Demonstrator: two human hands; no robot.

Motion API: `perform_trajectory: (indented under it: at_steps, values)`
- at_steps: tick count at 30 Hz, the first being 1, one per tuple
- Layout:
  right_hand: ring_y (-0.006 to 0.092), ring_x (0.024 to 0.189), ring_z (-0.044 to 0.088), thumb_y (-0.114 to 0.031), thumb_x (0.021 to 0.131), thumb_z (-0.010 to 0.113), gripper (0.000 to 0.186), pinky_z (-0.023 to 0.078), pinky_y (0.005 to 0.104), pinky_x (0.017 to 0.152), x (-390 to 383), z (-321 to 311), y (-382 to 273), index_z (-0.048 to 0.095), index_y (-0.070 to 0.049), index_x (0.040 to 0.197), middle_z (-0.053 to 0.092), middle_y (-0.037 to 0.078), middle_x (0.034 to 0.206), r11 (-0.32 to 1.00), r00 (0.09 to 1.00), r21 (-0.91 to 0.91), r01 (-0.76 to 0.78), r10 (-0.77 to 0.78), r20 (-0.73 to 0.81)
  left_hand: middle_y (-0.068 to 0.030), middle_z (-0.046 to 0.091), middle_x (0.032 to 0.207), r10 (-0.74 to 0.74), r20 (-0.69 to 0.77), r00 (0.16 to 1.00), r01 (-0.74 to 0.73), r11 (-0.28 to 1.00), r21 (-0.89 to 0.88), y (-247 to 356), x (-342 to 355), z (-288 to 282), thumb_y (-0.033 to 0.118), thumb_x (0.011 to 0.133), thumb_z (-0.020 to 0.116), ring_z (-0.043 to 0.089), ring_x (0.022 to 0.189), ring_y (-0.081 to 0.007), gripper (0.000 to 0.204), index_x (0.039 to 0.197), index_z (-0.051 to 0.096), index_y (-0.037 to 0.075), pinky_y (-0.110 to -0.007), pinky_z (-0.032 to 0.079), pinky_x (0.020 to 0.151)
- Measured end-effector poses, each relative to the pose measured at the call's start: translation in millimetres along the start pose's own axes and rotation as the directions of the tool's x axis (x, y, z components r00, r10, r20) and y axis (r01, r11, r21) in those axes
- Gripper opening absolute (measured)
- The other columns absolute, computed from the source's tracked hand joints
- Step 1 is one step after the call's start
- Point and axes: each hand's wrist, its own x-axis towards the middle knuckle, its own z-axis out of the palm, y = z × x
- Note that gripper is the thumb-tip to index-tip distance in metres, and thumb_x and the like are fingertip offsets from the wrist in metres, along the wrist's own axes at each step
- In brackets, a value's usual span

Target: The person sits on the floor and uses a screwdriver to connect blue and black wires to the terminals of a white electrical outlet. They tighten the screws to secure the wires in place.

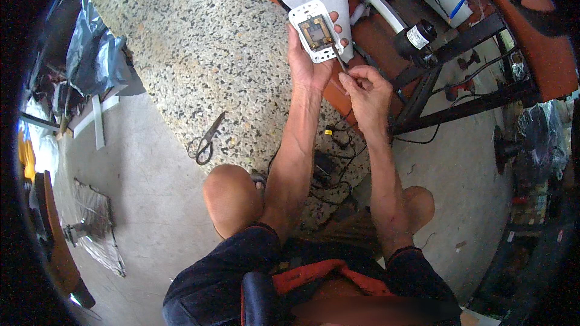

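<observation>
A white electrical wall fitting (307, 16), with a dark centre and brass-coloured metal parts, faces up in my left hand (309, 71). The thumb lies along its left edge and the fingertips curl round its right side. My right hand (370, 92) pinches a thin screwdriver-like tool (340, 59) between thumb and fingers. Its tip points at the lower right part of the fitting's centre; whether it touches a screw is too small to tell. A pair of scissors (207, 142) lies on the speckled stone slab, left of my left forearm.
Below my hands stretches the speckled stone slab (163, 42). At right stands a black metal frame (450, 105) with orange-brown panels (553, 42) and a black cylindrical part (417, 36). Dark cables (344, 157) lie between my forearms. Plastic bags (99, 48) sit far left.
</observation>
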Motion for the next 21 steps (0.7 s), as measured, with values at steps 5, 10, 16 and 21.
perform_trajectory:
  at_steps: [5, 10, 16, 21]
  values:
    - [0.0082, 0.075, 0.060, -0.002, 0.093, 0.069, 0.009, 0.050, 0.0245, 0.064, 0.5, -1.8, 7.7, 0.068, 0.006, 0.096, 0.066, 0.006, 0.097, 0.987, 0.993, -0.109, 0.117, -0.115, 0.016, -0.0209, 0.063, 0.127, 0.009, 0.017, 1.000, -0.009, 0.999, 0.033, -2.4, -0.2, 0.1, 0.059, 0.104, 0.034, 0.062, 0.099, -0.0321, 0.060, 0.140, 0.051, 0.013, -0.051, 0.054, 0.081]
    - [0.0088, 0.080, 0.061, -0.002, 0.091, 0.071, 0.009, 0.050, 0.0249, 0.072, 0.1, -3.9, 6.8, 0.069, 0.006, 0.094, 0.066, 0.006, 0.097, 0.979, 0.985, -0.120, 0.166, -0.170, -0.020, -0.0210, 0.063, 0.126, 0.002, 0.013, 1.000, -0.003, 0.999, 0.035, -5.0, -1.1, -0.4, 0.058, 0.104, 0.034, 0.063, 0.099, -0.0317, 0.060, 0.140, 0.051, 0.013, -0.051, 0.054, 0.081]
    - [0.0094, 0.085, 0.060, -0.002, 0.088, 0.074, 0.009, 0.048, 0.0252, 0.075, -1.9, -3.9, 1.5, 0.069, 0.005, 0.092, 0.066, 0.005, 0.097, 0.984, 0.990, -0.114, 0.134, -0.139, -0.030, -0.0205, 0.063, 0.126, -0.001, 0.035, 0.999, 0.001, 1.000, 0.015, -6.5, -1.1, -1.9, 0.058, 0.104, 0.036, 0.063, 0.099, -0.0309, 0.060, 0.139, 0.052, 0.013, -0.050, 0.054, 0.079]
    - [0.0103, 0.080, 0.061, -0.003, 0.086, 0.075, 0.011, 0.049, 0.0257, 0.071, -1.8, -3.4, -1.6, 0.068, 0.004, 0.091, 0.067, 0.005, 0.093, 0.989, 0.994, -0.106, 0.101, -0.105, -0.036, -0.0203, 0.064, 0.126, 0.008, 0.006, 1.000, -0.008, 1.000, 0.011, -7.3, -1.3, -3.6, 0.058, 0.104, 0.036, 0.063, 0.098, -0.0310, 0.059, 0.138, 0.053, 0.013, -0.049, 0.055, 0.079]
